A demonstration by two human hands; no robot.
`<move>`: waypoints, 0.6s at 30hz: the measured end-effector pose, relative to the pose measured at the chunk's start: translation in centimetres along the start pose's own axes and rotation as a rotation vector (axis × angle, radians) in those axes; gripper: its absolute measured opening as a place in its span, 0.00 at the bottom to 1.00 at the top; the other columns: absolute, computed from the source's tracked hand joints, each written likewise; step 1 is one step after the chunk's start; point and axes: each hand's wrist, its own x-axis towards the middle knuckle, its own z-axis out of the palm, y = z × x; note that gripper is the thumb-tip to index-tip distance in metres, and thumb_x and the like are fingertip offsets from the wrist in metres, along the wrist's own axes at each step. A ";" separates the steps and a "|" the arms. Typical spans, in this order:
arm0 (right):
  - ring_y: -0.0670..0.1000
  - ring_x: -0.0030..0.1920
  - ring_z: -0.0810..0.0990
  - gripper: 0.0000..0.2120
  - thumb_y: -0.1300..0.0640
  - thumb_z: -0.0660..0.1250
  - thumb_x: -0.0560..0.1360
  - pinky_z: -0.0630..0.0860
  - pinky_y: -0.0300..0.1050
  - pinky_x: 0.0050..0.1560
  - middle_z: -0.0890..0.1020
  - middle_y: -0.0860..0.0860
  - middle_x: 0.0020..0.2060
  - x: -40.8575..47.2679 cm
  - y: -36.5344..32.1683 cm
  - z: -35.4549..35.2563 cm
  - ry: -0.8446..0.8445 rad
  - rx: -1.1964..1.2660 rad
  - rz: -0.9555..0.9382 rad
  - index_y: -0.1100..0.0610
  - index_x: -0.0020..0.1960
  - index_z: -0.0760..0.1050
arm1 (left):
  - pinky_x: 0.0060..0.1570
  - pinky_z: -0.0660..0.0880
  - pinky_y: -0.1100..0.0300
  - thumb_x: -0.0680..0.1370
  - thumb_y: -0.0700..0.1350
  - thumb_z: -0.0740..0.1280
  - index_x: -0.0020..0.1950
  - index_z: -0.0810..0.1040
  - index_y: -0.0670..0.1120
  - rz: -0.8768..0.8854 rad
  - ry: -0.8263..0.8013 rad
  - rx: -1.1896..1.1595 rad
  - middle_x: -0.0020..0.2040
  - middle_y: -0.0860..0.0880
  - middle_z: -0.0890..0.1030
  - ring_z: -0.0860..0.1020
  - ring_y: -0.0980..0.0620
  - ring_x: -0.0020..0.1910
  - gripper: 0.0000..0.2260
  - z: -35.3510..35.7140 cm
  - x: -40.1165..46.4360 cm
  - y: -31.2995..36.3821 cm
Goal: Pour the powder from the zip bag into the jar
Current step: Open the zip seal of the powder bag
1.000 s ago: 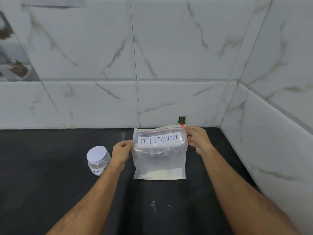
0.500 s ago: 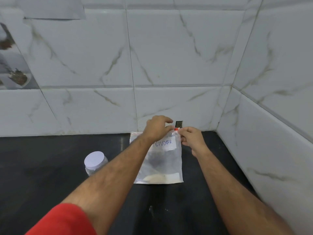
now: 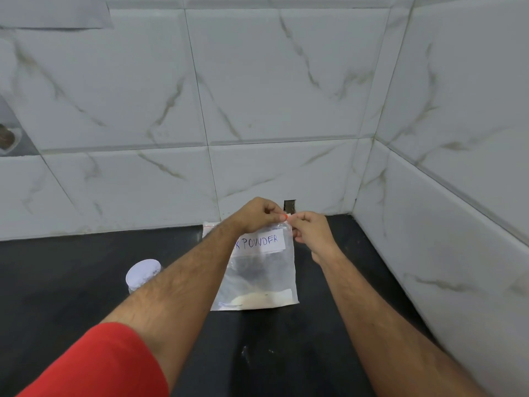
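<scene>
A red sleeve (image 3: 94,365) fills the lower left corner of the frame, its bare forearm running diagonally up toward the centre, while a second bare forearm rises from the lower right. Both cross a black countertop (image 3: 57,296) that spans the lower half of the picture and carries a few pale specks near the bottom centre.

At centre, a clear zip bag (image 3: 263,276) stands upright with its base on the counter, a thin layer of off-white powder (image 3: 257,299) settled along the bottom. A white label (image 3: 262,242) on its upper front reads "POWDER"; the first letters are hidden behind the left wrist.

Left of the bag, partly covered by the left forearm, a clear jar (image 3: 141,277) sits on the counter with its white lid (image 3: 143,272) on.

At the bag's top right corner the two hands meet. The left hand (image 3: 256,214) pinches the sealed top edge with thumb and fingertips closed on the plastic, beside a small orange-red tab (image 3: 285,216). The right hand (image 3: 313,233) grips the same corner from the right, fingers curled tight on the bag's edge.

Behind them, white marble-patterned wall tiles (image 3: 286,96) fill the upper frame and turn a corner at right, with a small dark rectangular gap (image 3: 289,207) in the tile just above the hands.
</scene>
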 end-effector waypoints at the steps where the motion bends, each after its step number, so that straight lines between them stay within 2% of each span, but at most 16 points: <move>1: 0.49 0.34 0.79 0.06 0.60 0.70 0.77 0.76 0.40 0.35 0.83 0.55 0.36 0.0 0.0 0.0 0.002 -0.004 -0.002 0.59 0.42 0.80 | 0.46 0.74 0.60 0.77 0.45 0.72 0.50 0.85 0.42 0.002 -0.005 -0.009 0.39 0.50 0.80 0.76 0.54 0.40 0.08 0.0 0.0 -0.1; 4: 0.47 0.31 0.78 0.08 0.62 0.69 0.78 0.74 0.37 0.33 0.82 0.53 0.34 0.1 0.1 0.1 0.021 -0.020 -0.020 0.58 0.40 0.79 | 0.47 0.73 0.60 0.77 0.45 0.71 0.50 0.84 0.43 0.009 -0.015 0.010 0.42 0.49 0.81 0.76 0.54 0.41 0.06 0.2 0.2 -0.1; 7: 0.48 0.33 0.77 0.09 0.61 0.68 0.78 0.72 0.38 0.32 0.82 0.54 0.34 0.4 0.4 0.3 0.047 -0.046 -0.031 0.58 0.39 0.78 | 0.47 0.72 0.62 0.79 0.44 0.69 0.51 0.82 0.43 0.017 -0.029 0.065 0.43 0.50 0.80 0.76 0.54 0.43 0.06 0.5 0.6 0.1; 11: 0.50 0.37 0.78 0.09 0.60 0.68 0.78 0.75 0.41 0.37 0.83 0.56 0.38 0.7 0.5 0.5 0.066 -0.089 -0.045 0.57 0.39 0.78 | 0.43 0.69 0.64 0.81 0.45 0.66 0.52 0.80 0.44 0.040 -0.075 0.148 0.41 0.55 0.77 0.73 0.59 0.40 0.06 0.3 0.8 0.2; 15: 0.51 0.39 0.78 0.08 0.61 0.67 0.79 0.75 0.45 0.40 0.84 0.61 0.41 0.9 0.6 0.6 0.094 -0.117 -0.055 0.58 0.40 0.77 | 0.41 0.68 0.66 0.81 0.46 0.65 0.51 0.78 0.46 0.045 -0.074 0.163 0.41 0.56 0.76 0.72 0.60 0.39 0.05 -0.2 0.8 -0.3; 18: 0.51 0.39 0.78 0.10 0.62 0.66 0.79 0.75 0.43 0.39 0.83 0.59 0.40 0.9 1.0 0.2 0.111 -0.137 -0.057 0.57 0.39 0.76 | 0.41 0.67 0.66 0.81 0.45 0.65 0.49 0.77 0.47 0.030 -0.077 0.184 0.41 0.56 0.76 0.72 0.60 0.40 0.04 -1.0 0.5 -1.2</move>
